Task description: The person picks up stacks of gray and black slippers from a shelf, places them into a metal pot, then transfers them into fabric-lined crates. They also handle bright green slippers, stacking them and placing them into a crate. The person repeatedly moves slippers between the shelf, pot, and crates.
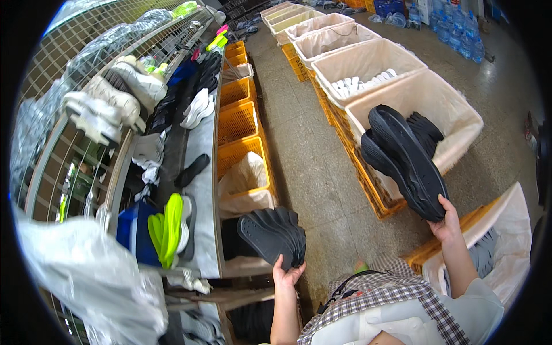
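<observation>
While the left hand (288,273) grips fanned black soles (270,234) beside the bench (202,230) | right hand (447,224) clamps larger black soles (405,158), half-blocking a lined bin (460,118) | stack counts hard to make out!

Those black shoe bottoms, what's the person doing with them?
Someone's left hand grips a fanned bunch of flat black shoe soles, and the right hand holds thick black soles in front of a pale-lined bin in this view. Bright yellow-green soles sit on the grey bench at left.
</observation>
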Tool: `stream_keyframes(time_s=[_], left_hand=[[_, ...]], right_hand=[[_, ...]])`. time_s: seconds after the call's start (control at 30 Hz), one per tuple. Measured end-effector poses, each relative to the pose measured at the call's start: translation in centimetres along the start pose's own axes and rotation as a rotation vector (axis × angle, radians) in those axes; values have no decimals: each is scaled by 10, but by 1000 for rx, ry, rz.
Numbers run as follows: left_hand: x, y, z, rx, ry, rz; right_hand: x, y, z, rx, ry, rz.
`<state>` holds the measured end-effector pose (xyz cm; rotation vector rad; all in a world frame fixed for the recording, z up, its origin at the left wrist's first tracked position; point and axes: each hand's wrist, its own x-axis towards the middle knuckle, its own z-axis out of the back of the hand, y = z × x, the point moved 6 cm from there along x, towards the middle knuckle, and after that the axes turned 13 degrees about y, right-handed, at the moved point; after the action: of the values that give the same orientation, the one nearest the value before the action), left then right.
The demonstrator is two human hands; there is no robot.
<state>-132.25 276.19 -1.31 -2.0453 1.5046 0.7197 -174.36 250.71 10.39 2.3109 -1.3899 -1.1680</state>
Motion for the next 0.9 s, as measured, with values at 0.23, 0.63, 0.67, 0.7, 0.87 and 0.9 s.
stream_keyframes(time_s=[0.23, 0.63, 0.67, 0.7, 0.87, 0.9], left_hand=[[244, -101, -178, 90, 108, -14], [559, -256, -467, 290, 81, -21], [589, -269, -484, 270, 122, -6], [619, -277, -498, 263, 106, -5], [785, -346, -600, 255, 103, 26], [813, -351, -620, 239, 104, 40]], right_hand=[[226, -10, -111, -7, -33, 7], [620, -21, -401, -2, 76, -68], [651, -26, -421, -18, 92, -77], [682, -23, -439, -14, 130, -80], [832, -50, -535, -21, 33, -94], [855, -50, -555, -21, 18, -94]])
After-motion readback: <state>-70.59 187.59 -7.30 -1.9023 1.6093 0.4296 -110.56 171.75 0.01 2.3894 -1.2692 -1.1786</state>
